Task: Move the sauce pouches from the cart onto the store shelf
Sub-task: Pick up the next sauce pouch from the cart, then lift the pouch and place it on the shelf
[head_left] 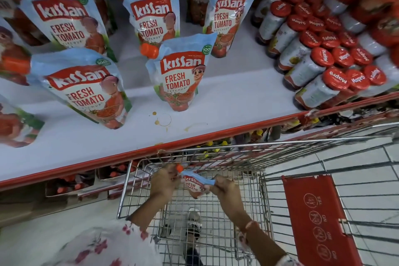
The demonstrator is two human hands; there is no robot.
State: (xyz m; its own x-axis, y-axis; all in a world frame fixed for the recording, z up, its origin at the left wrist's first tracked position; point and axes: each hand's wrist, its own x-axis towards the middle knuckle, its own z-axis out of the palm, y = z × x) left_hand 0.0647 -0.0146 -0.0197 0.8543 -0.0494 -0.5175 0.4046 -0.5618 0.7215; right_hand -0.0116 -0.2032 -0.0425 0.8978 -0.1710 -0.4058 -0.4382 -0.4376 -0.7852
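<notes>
One ketchup pouch [194,184], blue and red with an orange cap, is held low inside the wire cart [138,192]. My left hand [163,182] grips its capped top-left corner. My right hand [224,190] pinches its top-right corner. Above, the white store shelf [233,101] with a red front edge carries several standing pouches of the same kind, the nearest [182,73] at the middle and another [86,88] to its left.
Rows of red-lidded jars [323,60] fill the shelf's right side. Brown stains [163,120] mark the bare shelf front. The cart's red child-seat flap [317,218] lies to the right. A lower shelf with bottles [71,181] sits under the red edge. A shoe shows through the cart floor.
</notes>
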